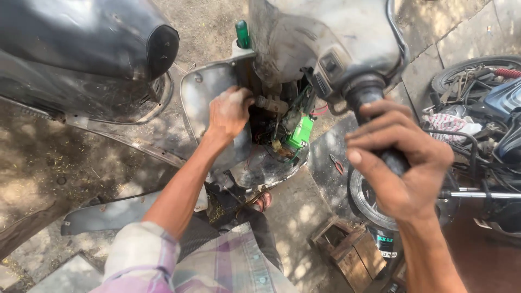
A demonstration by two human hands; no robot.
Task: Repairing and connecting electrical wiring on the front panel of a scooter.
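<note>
Head view, right hand (404, 179) gripping handlebar grip (380, 130), green box (300, 132) beside left hand (228, 111)

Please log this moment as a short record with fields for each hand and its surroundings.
view: head camera, looking down at a scooter with its front panel opened
left hand: reaches into the opened front cavity, fingers among the wiring
right hand: closed around the black handlebar grip
inside cavity: green component beside the wires
on panel top: green-handled screwdriver, upright
ground: red-handled pliers, wooden crate
right edge: parked motorcycle
</note>
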